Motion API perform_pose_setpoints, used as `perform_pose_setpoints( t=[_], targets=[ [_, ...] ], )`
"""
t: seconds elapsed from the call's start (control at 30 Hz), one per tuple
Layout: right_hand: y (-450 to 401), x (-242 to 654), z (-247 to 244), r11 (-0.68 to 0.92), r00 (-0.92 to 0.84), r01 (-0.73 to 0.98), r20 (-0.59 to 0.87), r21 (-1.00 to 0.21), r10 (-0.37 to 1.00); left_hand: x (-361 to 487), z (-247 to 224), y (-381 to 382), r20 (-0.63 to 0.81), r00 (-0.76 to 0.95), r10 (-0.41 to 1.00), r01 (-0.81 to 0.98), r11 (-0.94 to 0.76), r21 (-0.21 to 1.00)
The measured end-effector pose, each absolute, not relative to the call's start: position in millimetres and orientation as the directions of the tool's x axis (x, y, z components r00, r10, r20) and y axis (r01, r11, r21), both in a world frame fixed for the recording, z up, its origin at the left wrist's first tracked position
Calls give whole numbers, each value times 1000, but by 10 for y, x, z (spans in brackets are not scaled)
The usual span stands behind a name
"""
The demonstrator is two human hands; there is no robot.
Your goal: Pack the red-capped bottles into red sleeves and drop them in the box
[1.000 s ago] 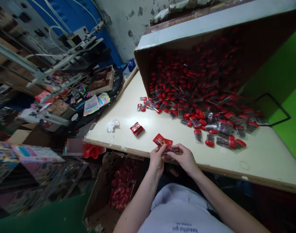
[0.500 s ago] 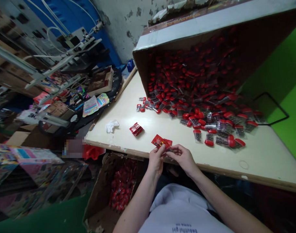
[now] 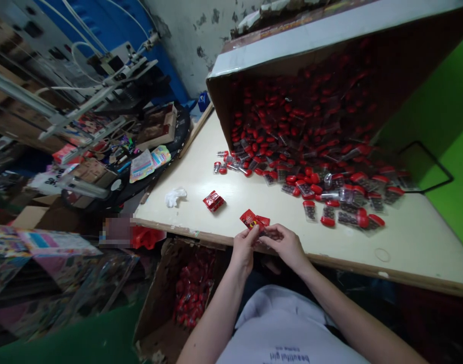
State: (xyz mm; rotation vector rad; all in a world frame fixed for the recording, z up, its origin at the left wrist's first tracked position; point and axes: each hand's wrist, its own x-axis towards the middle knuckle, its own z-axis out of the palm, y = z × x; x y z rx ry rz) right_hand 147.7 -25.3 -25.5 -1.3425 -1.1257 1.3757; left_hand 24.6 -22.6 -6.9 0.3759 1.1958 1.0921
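My left hand (image 3: 244, 248) pinches a red printed packet or card (image 3: 250, 218) between thumb and fingers, just over the front edge of the table. Close beside it, my right hand (image 3: 288, 247) has its fingertips closed on a small clear container with dark contents (image 3: 269, 233), mostly hidden by the fingers. A second red piece (image 3: 263, 221) shows behind the card; whether it is the container's cap I cannot tell. A red wrapped bundle (image 3: 213, 200) lies on the table to the left of my hands.
A large carton (image 3: 219, 111) on its side spills many red-capped clear containers (image 3: 310, 211) onto the table (image 3: 193, 177). Crumpled white tissue (image 3: 175, 197) and a rubber band (image 3: 382, 254) lie there. Below, an open box (image 3: 151, 308) holds red packets. Machinery (image 3: 102, 76) stands left.
The red card has shifted slightly to the right and turned a little in my left hand. My right fingers have moved slightly at the clear container; the rest is nearly unchanged.
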Motion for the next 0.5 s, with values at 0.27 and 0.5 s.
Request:
perform_pose_setpoints(
  t=[0.27, 0.5],
  targets=[
    [-382, 1596, -285, -280, -173, -181, -249, -943, 953, 260, 7, -169, -619, -27, 785, -564, 499, 658],
    [-360, 1549, -298, -335, -128, -266, -312, -904, 942, 296, -15, -267, -634, 53, 772, -578, 541, 611]
  ],
)
